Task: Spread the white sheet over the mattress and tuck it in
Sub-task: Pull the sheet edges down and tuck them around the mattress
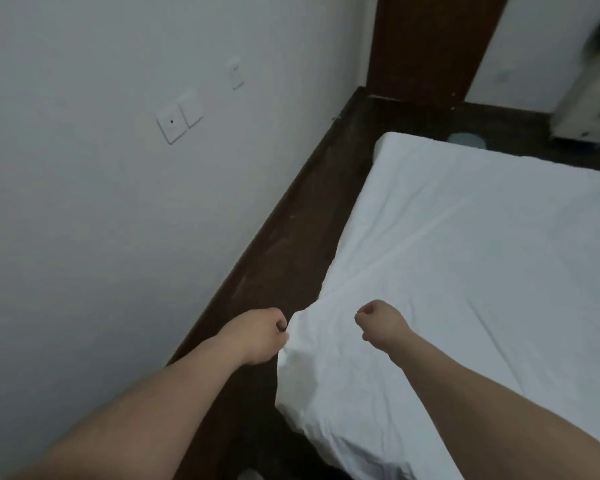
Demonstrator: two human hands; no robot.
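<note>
The sheet [465, 254] lies over the mattress, its left edge hanging beside the dark floor [291, 237] strip that runs along the wall [101, 185]. The left hand [257, 336] is fisted on that edge, apparently pinching the cloth to draw it outward; creases fanning from there suggest tension. The right hand [378, 323] is curled tight on top of the sheet, likely gripping a fold, though the cloth inside it cannot be seen.
</note>
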